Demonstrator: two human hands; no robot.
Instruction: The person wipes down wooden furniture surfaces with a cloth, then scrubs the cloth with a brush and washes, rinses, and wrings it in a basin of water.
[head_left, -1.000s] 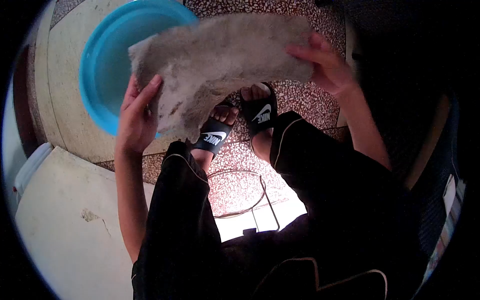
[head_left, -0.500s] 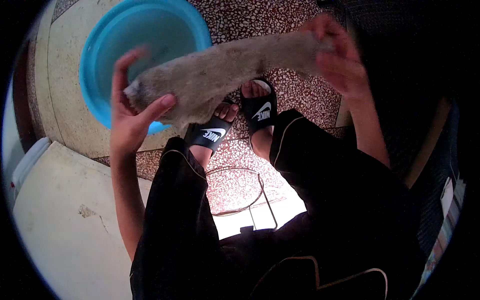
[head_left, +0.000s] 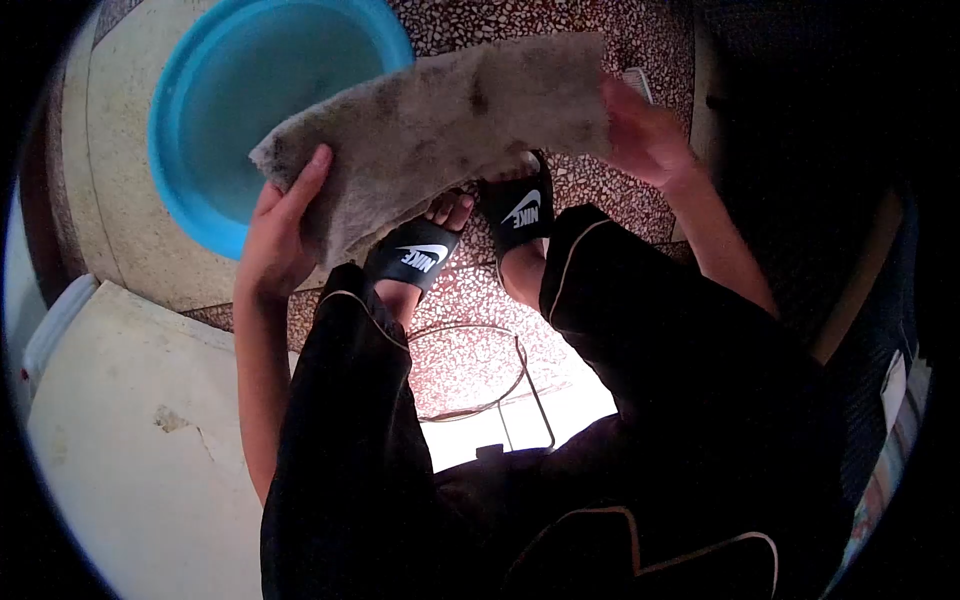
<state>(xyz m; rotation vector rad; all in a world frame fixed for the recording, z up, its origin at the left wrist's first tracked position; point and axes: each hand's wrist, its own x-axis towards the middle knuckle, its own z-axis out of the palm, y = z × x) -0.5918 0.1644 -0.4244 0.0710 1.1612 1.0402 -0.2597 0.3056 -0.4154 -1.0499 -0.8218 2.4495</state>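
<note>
A grey, stained cloth is stretched in a folded band between my two hands, above the feet and partly over the blue basin. My left hand grips its lower left end, thumb on top and the other fingers mostly hidden underneath. At the opposite end, my right hand holds the short edge; its fingers are slightly blurred and partly behind the fabric. Cloudy water fills the blue basin at upper left, beyond the left hand.
Black slides are on the feet, over a speckled floor. A thin metal ring stand is between the legs. Behind my right hand lies a white ridged object, partly hidden. A worn white panel stands at left.
The cloth has been spread flatter and wider, its right end now squared. My left fingers have closed under it, and my right hand has shifted slightly left and down.
</note>
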